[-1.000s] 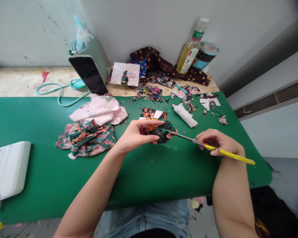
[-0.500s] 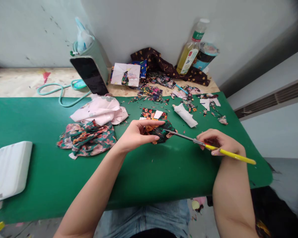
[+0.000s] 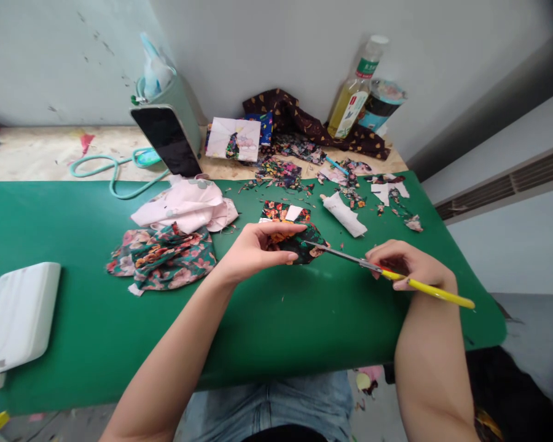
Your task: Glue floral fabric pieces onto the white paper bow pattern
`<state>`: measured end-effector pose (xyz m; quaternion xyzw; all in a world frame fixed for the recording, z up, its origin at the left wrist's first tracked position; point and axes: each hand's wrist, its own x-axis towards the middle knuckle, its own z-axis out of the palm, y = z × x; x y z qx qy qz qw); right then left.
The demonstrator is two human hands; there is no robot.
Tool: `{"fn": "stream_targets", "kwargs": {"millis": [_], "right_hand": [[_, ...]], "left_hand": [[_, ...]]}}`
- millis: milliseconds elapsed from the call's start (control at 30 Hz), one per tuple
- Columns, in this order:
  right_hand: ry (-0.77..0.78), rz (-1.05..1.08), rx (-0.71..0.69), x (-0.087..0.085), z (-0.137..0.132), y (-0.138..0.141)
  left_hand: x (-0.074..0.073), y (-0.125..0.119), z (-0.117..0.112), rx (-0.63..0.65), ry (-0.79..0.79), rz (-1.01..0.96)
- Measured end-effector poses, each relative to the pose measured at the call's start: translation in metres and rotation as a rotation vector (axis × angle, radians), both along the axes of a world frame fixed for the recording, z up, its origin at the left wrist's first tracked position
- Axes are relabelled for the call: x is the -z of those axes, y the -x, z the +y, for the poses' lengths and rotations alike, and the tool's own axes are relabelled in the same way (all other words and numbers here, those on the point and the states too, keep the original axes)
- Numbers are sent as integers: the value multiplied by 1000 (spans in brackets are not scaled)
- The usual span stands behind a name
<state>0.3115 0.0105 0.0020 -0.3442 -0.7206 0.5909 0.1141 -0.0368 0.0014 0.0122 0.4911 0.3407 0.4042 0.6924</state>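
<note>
My left hand (image 3: 258,247) pinches a small piece of dark floral fabric (image 3: 303,244) above the green mat (image 3: 267,313). My right hand (image 3: 408,263) grips yellow-handled scissors (image 3: 387,274), whose metal blades reach left into the fabric's right edge. Just behind the held piece lie more floral pieces with a white slip (image 3: 286,212).
Pink cloth (image 3: 187,205) and a floral cloth heap (image 3: 163,256) lie left of my hands. A white roll (image 3: 345,214), fabric scraps (image 3: 387,196), a leaning phone (image 3: 168,139), a bottle (image 3: 354,89) and a white box (image 3: 16,319) also sit around.
The held fabric has turned slightly in my left hand. The scissors and my right hand stay almost where they were.
</note>
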Motion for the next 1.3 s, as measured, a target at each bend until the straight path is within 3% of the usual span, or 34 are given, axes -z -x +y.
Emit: {"fn": "stream_targets", "kwargs": {"millis": [467,1300], "right_hand": [[-32,-9,-21,-2,0,5],[-50,-23,-31,-1,1,8]], "left_hand": [[3,-7,-2,-93,-154,189],[4,-8,-3,-108,-147,140]]}}
